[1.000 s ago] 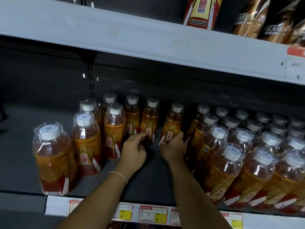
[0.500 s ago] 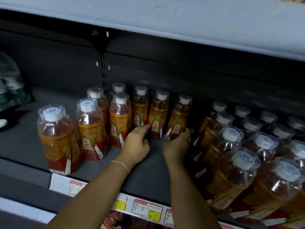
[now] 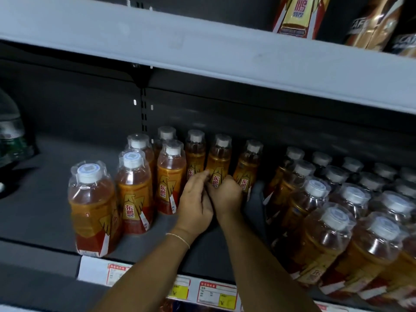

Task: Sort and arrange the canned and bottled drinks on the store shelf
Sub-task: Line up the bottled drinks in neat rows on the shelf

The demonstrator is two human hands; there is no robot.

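Head view: L hand (image 3: pixel 195 200) & R hand (image 3: pixel 227 195) grip one amber bottle (image 3: pixel 219 158) on dark grey shelf (image 3: pixel 45 210) w/ price tags (image 3: pixel 217 294).

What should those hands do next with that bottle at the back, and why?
Probably slide the bottle forward: the left hand and right hand both grip it, and bare shelf lies in front, while the left row already reaches the edge.

You see amber bottles (image 3: pixel 171 176) with white caps and orange-red labels bearing a gold eagle. The shelf (image 3: pixel 45 199) is dark grey. Price tags (image 3: pixel 217 292) are white, red and yellow.
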